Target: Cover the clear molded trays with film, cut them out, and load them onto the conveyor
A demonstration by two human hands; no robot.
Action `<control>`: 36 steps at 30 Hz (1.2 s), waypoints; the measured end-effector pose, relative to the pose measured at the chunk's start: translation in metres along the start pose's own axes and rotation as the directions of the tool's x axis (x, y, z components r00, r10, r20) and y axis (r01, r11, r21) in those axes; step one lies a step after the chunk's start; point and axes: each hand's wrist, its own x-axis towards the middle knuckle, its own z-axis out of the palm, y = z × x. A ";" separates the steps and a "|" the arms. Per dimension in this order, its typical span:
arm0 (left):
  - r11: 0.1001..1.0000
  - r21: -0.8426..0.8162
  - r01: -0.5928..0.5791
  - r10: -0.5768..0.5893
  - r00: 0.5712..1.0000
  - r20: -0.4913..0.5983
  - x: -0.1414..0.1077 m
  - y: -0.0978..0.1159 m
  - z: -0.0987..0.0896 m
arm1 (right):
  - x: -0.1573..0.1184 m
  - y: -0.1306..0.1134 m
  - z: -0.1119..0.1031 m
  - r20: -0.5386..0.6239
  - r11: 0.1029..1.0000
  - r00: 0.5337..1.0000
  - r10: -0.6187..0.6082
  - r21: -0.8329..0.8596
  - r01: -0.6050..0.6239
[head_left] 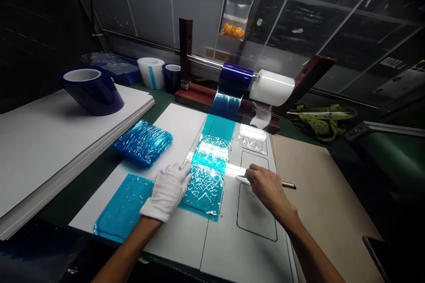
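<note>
Dark green surface (64,192) shows beneath white sheets (174,121), before a grey wall (149,0) at 12 o'clock. Blue film (206,188), glossy and wrinkled, lies at 6, trailing from a dark roll (237,74) at 1. Hands are apart: the gloved left hand (167,190) rests by the film at 7, its grip unclear; the right hand (268,185), between 4 and 5, closes round a slim stick (288,185).

Workshop, green bench (160,111), blue film roll (236,77) on a red-brown stand (195,95), stacked white sheets (43,141), more rolls (102,95)
</note>
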 end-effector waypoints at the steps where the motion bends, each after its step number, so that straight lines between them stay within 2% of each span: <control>1: 1.000 -0.002 0.003 -0.003 1.000 -0.005 -0.003 0.001 -0.001 | -0.007 0.002 0.000 0.000 0.999 1.000 0.026 0.021 -0.026; 4: 0.999 -0.050 -0.019 0.016 0.998 -0.053 -0.019 0.012 0.000 | -0.026 -0.001 0.010 0.005 0.990 0.997 0.081 0.118 -0.081; 6: 0.994 -0.094 -0.049 0.045 0.998 -0.044 -0.036 0.024 0.005 | -0.035 -0.010 0.021 0.010 0.976 0.995 0.101 0.192 -0.101; 10: 0.996 -0.071 -0.059 0.070 0.985 0.156 -0.062 0.051 0.014 | -0.040 -0.031 0.038 0.007 0.933 0.993 0.116 0.341 -0.111; 11: 0.997 -0.045 -0.054 0.061 0.985 0.164 -0.064 0.055 0.015 | -0.041 -0.036 0.038 0.005 0.918 0.993 0.116 0.381 -0.109; 14: 0.999 0.031 -0.031 0.029 0.998 0.047 -0.059 0.059 0.017 | -0.044 -0.043 0.032 -0.008 0.850 0.993 0.114 0.518 -0.094; 18: 0.995 0.099 -0.023 0.030 0.997 -0.068 -0.046 0.051 0.016 | -0.057 -0.040 0.020 0.006 0.698 0.993 0.119 0.711 -0.088; 21: 0.990 0.139 -0.030 0.048 0.991 -0.127 -0.049 0.047 0.018 | -0.070 -0.037 0.023 0.080 0.546 0.986 0.144 0.825 -0.147; 24: 0.987 0.159 -0.023 0.054 0.979 -0.198 -0.069 0.049 0.027 | -0.085 -0.043 0.038 0.201 0.360 0.975 0.095 0.906 -0.222; 27: 0.988 0.151 -0.015 0.059 0.954 -0.295 -0.107 0.061 0.044 | -0.101 -0.059 0.056 0.285 0.206 0.958 0.004 0.938 -0.280; 30: 0.998 -0.003 -0.059 0.053 0.917 -0.395 -0.148 0.072 0.051 | -0.117 -0.075 0.069 0.325 0.044 0.945 -0.036 0.945 -0.324; 32: 0.978 -0.190 -0.081 0.007 0.933 -0.359 -0.170 0.072 0.043 | -0.128 -0.082 0.069 0.342 -0.089 0.939 -0.038 0.935 -0.344; 33: 0.950 -0.308 -0.056 -0.044 0.950 -0.310 -0.178 0.068 0.035 | -0.132 -0.084 0.066 0.351 -0.153 0.935 -0.039 0.923 -0.353; 34: 0.897 -0.442 -0.001 -0.122 0.961 -0.249 -0.183 0.062 0.026 | -0.137 -0.086 0.062 0.360 -0.201 0.932 -0.041 0.911 -0.361; 35: 0.804 -0.590 0.076 -0.216 0.961 -0.170 -0.186 0.055 0.017 | -0.141 -0.088 0.056 0.365 -0.226 0.930 -0.044 0.903 -0.366; 36: 0.662 -0.731 0.165 -0.308 0.949 -0.065 -0.187 0.046 0.007 | -0.144 -0.090 0.049 0.365 -0.242 0.929 -0.054 0.898 -0.367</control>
